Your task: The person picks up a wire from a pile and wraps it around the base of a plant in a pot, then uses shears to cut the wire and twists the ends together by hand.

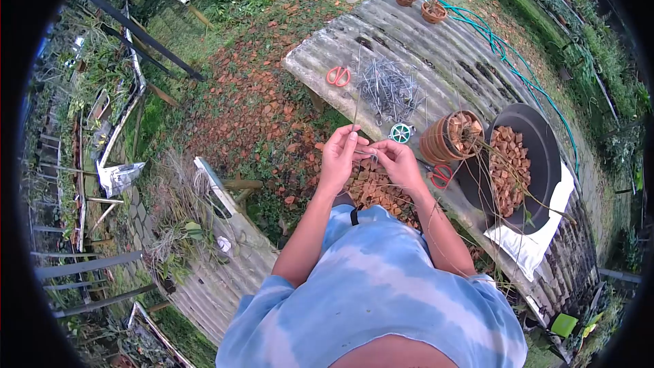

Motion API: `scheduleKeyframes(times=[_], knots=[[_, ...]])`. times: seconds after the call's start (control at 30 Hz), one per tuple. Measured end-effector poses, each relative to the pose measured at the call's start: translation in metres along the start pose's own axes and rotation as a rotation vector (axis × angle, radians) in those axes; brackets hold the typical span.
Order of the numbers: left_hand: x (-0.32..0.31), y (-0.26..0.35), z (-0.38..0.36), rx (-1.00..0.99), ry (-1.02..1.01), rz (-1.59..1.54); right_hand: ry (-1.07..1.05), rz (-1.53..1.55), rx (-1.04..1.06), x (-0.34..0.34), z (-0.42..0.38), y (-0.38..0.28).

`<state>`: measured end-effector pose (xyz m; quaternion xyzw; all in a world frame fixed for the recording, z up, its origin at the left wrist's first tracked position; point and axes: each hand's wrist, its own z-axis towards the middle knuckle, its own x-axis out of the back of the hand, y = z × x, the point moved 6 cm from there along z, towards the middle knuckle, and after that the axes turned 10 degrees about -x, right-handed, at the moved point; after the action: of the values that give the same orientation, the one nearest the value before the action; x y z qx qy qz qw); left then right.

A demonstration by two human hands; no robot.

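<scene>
In front of my body, my left hand is closed in a pinch on a thin metal wire, which sticks up above the fingers. Close beside it, my right hand is also pinched, its fingertips near the wire's lower part; what they grip is too small to make out. Beyond the hands lies a tangled pile of wire pieces on the corrugated table. Red-handled scissors lie left of the pile. A green-and-white twist-tie reel sits just past my right hand.
Right of my hands stand a clay pot with chunks and thin stems, and a black tub of brown chunks. More red-handled scissors, a white sack, small potted plants and a green hose are around. Another corrugated bench holds dry plants.
</scene>
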<state>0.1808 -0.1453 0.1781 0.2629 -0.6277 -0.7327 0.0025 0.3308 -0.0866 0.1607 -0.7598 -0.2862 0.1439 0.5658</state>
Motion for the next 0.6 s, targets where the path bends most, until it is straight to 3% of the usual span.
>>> scheduleKeyframes(times=[0.13,0.23,0.33,0.47,0.6], knots=[[-0.001,0.001,-0.008,0.049,-0.028,-0.044,-0.003,0.1,0.03,0.0,0.0,0.012],[-0.002,-0.004,-0.006,0.128,-0.024,-0.094,-0.049,0.248,-0.081,-0.001,0.005,0.025],[0.004,-0.009,0.007,0.149,0.078,-0.115,-0.047,0.345,-0.085,0.004,0.003,0.021],[0.01,-0.015,0.018,0.198,0.136,-0.19,-0.007,0.35,0.06,0.008,-0.024,-0.015],[0.001,-0.022,0.019,0.227,0.093,-0.252,0.081,0.084,0.167,0.015,-0.019,-0.008]])
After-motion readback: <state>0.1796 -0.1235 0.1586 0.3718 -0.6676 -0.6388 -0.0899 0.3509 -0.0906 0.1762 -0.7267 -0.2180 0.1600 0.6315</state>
